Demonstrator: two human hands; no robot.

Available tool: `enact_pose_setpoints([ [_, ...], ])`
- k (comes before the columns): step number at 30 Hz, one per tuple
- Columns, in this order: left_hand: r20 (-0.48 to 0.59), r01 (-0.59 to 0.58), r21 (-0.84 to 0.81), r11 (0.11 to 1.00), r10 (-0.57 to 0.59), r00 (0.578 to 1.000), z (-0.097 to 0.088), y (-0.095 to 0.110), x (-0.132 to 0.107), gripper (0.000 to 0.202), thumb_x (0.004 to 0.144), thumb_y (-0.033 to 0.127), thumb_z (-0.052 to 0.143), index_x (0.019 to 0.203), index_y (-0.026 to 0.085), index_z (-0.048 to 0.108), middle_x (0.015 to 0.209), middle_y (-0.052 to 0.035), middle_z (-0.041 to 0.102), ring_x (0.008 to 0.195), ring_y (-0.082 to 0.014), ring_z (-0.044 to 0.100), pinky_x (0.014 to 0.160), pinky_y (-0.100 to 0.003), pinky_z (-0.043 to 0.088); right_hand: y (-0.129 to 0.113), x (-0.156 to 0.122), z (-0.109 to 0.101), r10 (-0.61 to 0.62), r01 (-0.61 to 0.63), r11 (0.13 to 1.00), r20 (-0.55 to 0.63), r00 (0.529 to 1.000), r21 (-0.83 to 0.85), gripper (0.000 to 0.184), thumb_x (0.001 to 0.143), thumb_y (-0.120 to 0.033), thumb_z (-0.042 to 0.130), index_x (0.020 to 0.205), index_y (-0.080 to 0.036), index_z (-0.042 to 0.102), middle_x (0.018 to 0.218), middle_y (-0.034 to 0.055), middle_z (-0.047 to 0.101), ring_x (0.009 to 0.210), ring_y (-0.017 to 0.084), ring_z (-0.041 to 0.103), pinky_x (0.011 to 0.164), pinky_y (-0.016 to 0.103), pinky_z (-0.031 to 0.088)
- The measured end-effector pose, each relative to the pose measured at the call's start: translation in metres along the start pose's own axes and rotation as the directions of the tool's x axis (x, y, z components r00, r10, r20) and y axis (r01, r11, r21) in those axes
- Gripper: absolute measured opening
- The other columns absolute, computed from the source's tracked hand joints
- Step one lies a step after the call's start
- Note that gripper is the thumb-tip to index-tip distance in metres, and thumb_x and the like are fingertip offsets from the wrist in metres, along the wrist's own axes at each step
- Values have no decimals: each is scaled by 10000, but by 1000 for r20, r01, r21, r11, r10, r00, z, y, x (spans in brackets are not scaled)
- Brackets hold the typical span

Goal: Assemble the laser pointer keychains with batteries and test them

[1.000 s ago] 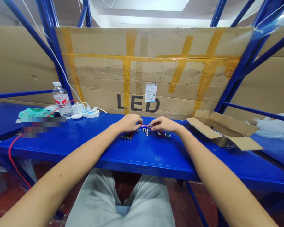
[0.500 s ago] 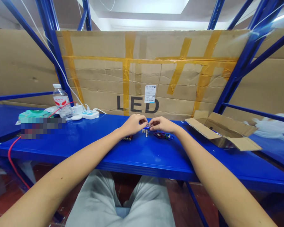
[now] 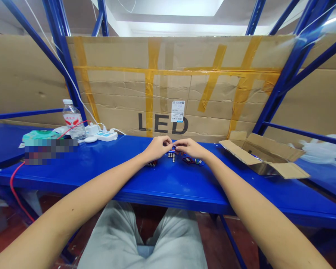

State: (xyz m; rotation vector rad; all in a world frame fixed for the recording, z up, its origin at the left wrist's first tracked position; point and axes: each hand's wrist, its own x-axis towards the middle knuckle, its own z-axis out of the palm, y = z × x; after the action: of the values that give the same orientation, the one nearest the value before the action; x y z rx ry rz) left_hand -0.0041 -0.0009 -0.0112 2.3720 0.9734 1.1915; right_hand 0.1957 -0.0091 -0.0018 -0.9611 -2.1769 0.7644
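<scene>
Over the blue table, my left hand (image 3: 158, 148) and my right hand (image 3: 192, 148) meet, fingertips nearly touching. Both are closed in a pinch. Whatever lies between the fingertips is too small and too covered to name; a bit of blue shows there. Just below the fingertips, several small silver pieces (image 3: 173, 157) lie in short rows on the table. To their right, partly under my right hand, are several coloured clips (image 3: 192, 161) that look like carabiners. Beside my left wrist lie several dark red, metal-tipped cylinders (image 3: 152, 163), partly hidden.
An open cardboard box (image 3: 257, 155) stands on the right of the blue table (image 3: 168, 183). At the left are a plastic bottle (image 3: 74, 121), a white power strip (image 3: 106, 135), a green packet (image 3: 40, 135) and a red cable (image 3: 15, 186). A large cardboard panel (image 3: 114, 89) rises behind.
My right fingertips have shifted slightly left and up, closer to my left fingertips. The pieces on the table look unmoved.
</scene>
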Motion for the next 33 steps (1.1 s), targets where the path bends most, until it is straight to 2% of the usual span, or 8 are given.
enact_pose_setpoints([
  [4, 2, 25, -46, 999, -25, 1000, 0, 0, 0, 124, 783, 243, 583, 799, 143, 653, 673, -2, 642, 635, -125, 560, 601, -245, 402, 3, 4, 7, -62, 63, 998, -62, 996, 26, 231, 760, -311, 608, 928, -162, 663, 939, 57, 687, 876, 203, 602, 844, 369, 459],
  [8, 10, 47, -161, 986, -46, 999, -1, 2, 0, 127, 782, 254, 581, 795, 140, 634, 667, -11, 650, 629, -132, 583, 596, -244, 422, 8, 7, 14, -88, 95, 995, -246, 965, 15, 275, 641, -264, 709, 854, -187, 553, 880, 25, 628, 841, 189, 586, 794, 345, 475],
  [11, 7, 28, -204, 979, -27, 1000, -2, 3, -1, 119, 791, 259, 577, 781, 147, 617, 662, -10, 647, 631, -132, 591, 605, -244, 436, 7, 7, 17, -114, 101, 993, -333, 936, -55, 188, 679, -249, 665, 777, -198, 512, 791, 9, 598, 769, 175, 571, 732, 323, 468],
  [17, 25, -15, -181, 983, 20, 999, -5, 1, -1, 143, 830, 283, 562, 807, 150, 609, 675, -13, 645, 631, -128, 583, 610, -246, 442, -2, 4, 15, -116, 95, 992, -292, 949, -84, 168, 743, -334, 649, 768, -179, 589, 740, 27, 630, 710, 171, 549, 664, 296, 430],
  [22, 45, -48, -125, 991, 54, 997, -7, 3, -2, 149, 845, 282, 546, 822, 151, 614, 681, -6, 638, 636, -125, 563, 616, -243, 434, -4, 3, 13, -114, 74, 975, -186, 976, -207, 304, 867, -389, 486, 686, -168, 591, 622, 11, 554, 633, 152, 481, 625, 295, 379],
  [25, 52, -43, -110, 993, 49, 997, -7, 4, -3, 151, 843, 279, 543, 805, 151, 614, 687, -6, 640, 641, -126, 561, 620, -244, 432, -2, 4, 15, -119, 94, 989, -226, 967, -115, 219, 778, -389, 612, 796, -177, 562, 768, 18, 597, 718, 164, 532, 669, 296, 414],
  [27, 52, -32, -128, 991, 39, 998, -7, 5, -3, 149, 840, 278, 547, 800, 149, 611, 687, -7, 641, 644, -128, 565, 623, -244, 432, 1, 5, 16, -127, 111, 991, -265, 956, -72, 293, 678, -334, 701, 852, -192, 513, 832, 10, 585, 754, 168, 547, 680, 292, 431],
  [33, 58, -28, -163, 986, 38, 998, -7, 5, -3, 149, 849, 277, 544, 802, 148, 604, 672, -3, 626, 620, -117, 544, 604, -238, 415, 2, 5, 18, -208, 144, 967, -321, 924, -210, 111, 725, -198, 581, 773, -203, 481, 746, 0, 547, 712, 159, 508, 673, 290, 413],
])
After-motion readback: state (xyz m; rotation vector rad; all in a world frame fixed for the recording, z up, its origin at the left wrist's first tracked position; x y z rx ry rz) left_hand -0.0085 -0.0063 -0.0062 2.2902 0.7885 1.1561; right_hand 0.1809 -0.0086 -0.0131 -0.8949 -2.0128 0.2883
